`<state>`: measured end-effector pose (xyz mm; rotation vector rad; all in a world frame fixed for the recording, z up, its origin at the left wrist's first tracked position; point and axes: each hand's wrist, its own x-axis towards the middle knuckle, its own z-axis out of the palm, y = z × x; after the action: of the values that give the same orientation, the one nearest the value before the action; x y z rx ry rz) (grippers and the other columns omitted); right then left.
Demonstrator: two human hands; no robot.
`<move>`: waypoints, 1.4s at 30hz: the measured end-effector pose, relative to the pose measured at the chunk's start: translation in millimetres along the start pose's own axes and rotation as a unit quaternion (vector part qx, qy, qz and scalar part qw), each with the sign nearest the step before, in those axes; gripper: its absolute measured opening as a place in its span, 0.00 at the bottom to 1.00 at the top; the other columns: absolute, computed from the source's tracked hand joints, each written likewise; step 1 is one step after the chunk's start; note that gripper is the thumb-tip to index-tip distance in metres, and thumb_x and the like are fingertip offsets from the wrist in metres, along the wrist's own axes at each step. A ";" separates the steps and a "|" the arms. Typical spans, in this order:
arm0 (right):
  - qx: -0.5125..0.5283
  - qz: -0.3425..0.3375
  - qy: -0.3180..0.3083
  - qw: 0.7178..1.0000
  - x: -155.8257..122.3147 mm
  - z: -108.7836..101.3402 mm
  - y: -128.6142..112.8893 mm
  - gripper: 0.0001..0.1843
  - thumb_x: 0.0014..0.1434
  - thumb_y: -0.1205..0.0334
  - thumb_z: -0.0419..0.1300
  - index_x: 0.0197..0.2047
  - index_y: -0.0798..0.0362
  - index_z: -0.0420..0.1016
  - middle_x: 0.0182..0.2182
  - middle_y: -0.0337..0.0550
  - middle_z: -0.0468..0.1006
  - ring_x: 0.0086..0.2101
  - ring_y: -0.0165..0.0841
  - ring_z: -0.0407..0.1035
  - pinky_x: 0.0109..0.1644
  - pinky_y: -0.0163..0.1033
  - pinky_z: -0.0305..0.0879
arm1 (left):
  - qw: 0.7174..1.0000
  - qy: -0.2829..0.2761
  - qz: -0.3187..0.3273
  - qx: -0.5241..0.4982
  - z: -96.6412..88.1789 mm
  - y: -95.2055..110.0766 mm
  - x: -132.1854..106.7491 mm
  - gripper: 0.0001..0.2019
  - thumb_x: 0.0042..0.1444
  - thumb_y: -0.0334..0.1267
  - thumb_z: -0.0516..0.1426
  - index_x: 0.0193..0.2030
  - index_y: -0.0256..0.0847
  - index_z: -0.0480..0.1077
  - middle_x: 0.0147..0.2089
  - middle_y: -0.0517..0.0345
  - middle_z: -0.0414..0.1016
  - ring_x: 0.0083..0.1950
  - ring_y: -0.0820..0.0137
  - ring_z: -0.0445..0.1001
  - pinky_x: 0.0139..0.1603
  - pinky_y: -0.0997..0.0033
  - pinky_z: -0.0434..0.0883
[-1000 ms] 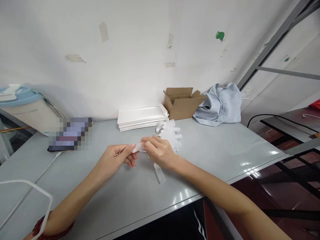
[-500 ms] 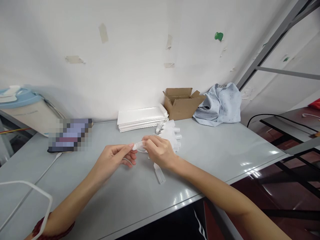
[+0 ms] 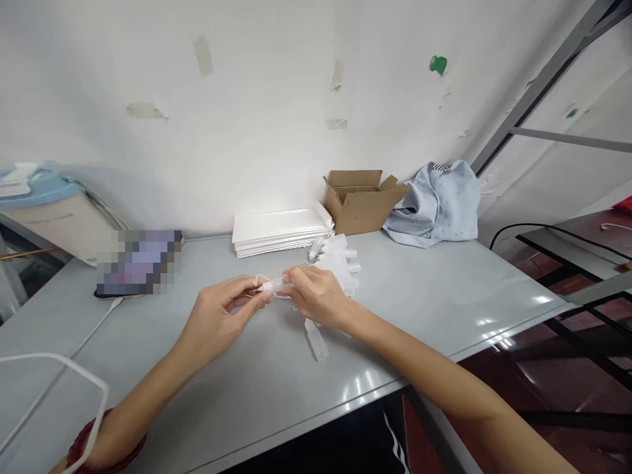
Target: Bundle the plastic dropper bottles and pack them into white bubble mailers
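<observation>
Both my hands meet over the middle of the grey table point(image 3: 434, 296). My right hand point(image 3: 318, 297) is closed around a small clear plastic bottle point(image 3: 274, 285), its tip pointing left. My left hand point(image 3: 222, 316) pinches something small and whitish at that tip; I cannot make out what it is. Behind my right hand lies a pile of the same clear bottles point(image 3: 338, 260). One more clear bottle point(image 3: 316, 340) lies on the table just under my right wrist.
A stack of flat white packets point(image 3: 279, 232) lies at the back by the wall, beside an open cardboard box point(image 3: 360, 201) and a pale blue cloth bag point(image 3: 437, 204). A phone point(image 3: 138, 263) with a white cable sits at left. The table edge runs close in front.
My left hand has closed its fingers in on the bottle's tip and both hands have lifted slightly. The view has shifted a little.
</observation>
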<state>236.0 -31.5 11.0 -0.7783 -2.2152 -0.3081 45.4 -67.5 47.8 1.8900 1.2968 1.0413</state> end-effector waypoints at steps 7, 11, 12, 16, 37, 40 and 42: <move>-0.089 -0.050 0.047 0.994 0.6 -1.9 -7.5 0.11 0.62 0.75 0.50 0.30 0.53 0.63 0.32 0.39 0.76 0.26 0.26 0.61 0.26 0.33 0.52 | 0.956 -0.135 -0.175 -0.196 -0.3 -2.1 5.0 0.20 0.58 0.52 0.54 0.26 0.38 0.73 0.25 0.58 0.72 0.25 0.68 0.75 0.29 0.68 0.74; -0.111 -0.080 0.077 0.988 1.1 -1.3 -7.9 0.12 0.59 0.77 0.50 0.28 0.53 0.62 0.28 0.38 0.75 0.24 0.26 0.59 0.24 0.33 0.49 | 0.955 -0.150 -0.158 -0.203 1.5 -0.3 4.0 0.20 0.58 0.52 0.54 0.25 0.38 0.71 0.23 0.60 0.70 0.23 0.70 0.72 0.26 0.70 0.72; -0.106 -0.081 0.076 0.988 0.9 -0.7 -7.5 0.12 0.59 0.76 0.50 0.28 0.53 0.62 0.26 0.37 0.74 0.24 0.27 0.59 0.23 0.33 0.48 | 0.965 -0.143 -0.136 -0.174 1.6 0.7 3.7 0.20 0.58 0.52 0.54 0.23 0.39 0.70 0.22 0.60 0.70 0.23 0.70 0.72 0.27 0.70 0.72; -0.078 -0.059 0.011 0.995 -1.4 1.9 -5.6 0.10 0.61 0.73 0.48 0.29 0.53 0.60 0.22 0.37 0.69 0.22 0.27 0.56 0.21 0.34 0.43 | 0.991 -0.122 -0.041 -0.039 0.1 0.6 2.1 0.19 0.61 0.47 0.52 0.22 0.40 0.69 0.23 0.61 0.73 0.24 0.72 0.72 0.30 0.73 0.70; 0.074 0.032 -0.141 0.987 -1.3 -11.0 5.4 0.15 0.68 0.55 0.45 0.42 0.57 0.66 0.31 0.48 0.73 0.28 0.32 0.65 0.28 0.35 0.56 | 0.989 -0.064 -0.118 -0.059 2.0 -1.4 4.6 0.15 0.54 0.50 0.58 0.39 0.41 0.77 0.31 0.58 0.79 0.32 0.67 0.76 0.37 0.68 0.75; 0.126 0.059 -0.122 0.983 -2.4 -19.8 14.5 0.13 0.68 0.57 0.46 0.42 0.56 0.66 0.30 0.45 0.72 0.28 0.31 0.63 0.31 0.35 0.59 | 0.986 -0.062 -0.143 -0.059 -4.0 -1.2 6.3 0.20 0.51 0.49 0.60 0.47 0.41 0.75 0.33 0.57 0.80 0.33 0.65 0.77 0.38 0.65 0.76; 0.147 0.074 -0.107 0.981 -3.1 -24.1 18.2 0.12 0.67 0.58 0.47 0.43 0.56 0.67 0.30 0.44 0.71 0.27 0.30 0.62 0.31 0.34 0.60 | 0.989 -0.048 -0.133 -0.054 -6.2 -2.0 6.7 0.25 0.50 0.49 0.60 0.53 0.40 0.71 0.37 0.55 0.80 0.32 0.65 0.77 0.38 0.63 0.76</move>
<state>262.8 -29.1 24.9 -0.8369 -2.3145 0.1818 40.5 -60.2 51.0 1.6146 1.3630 0.8552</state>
